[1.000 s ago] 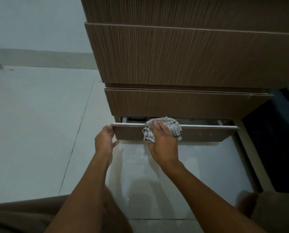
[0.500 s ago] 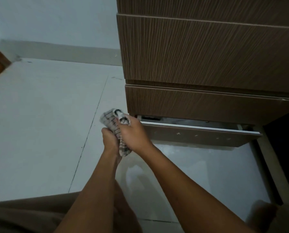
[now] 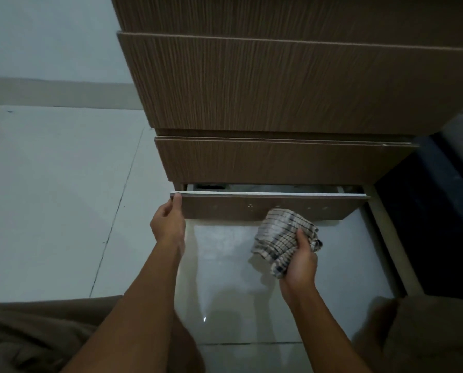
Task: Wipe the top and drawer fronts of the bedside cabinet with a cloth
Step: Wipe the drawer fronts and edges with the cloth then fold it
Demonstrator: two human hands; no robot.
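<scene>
1. Left hand (image 3: 168, 224) pinches left end of bottom drawer (image 3: 265, 208) front, fingers curled.
2. Right hand (image 3: 300, 262) clenches bunched checked cloth (image 3: 284, 238), touching drawer's lower edge.
3. Drawer slightly open, long axis left-right.

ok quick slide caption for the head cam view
Left hand steadies the pulled-out bottom drawer while the right hand brings a checked cloth to its front.

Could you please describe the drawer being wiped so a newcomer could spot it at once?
Start at the brown wood-grain bedside cabinet and go down to the floor. The bottom drawer is the lowest front and the only one pulled open, showing a pale top edge.
</scene>
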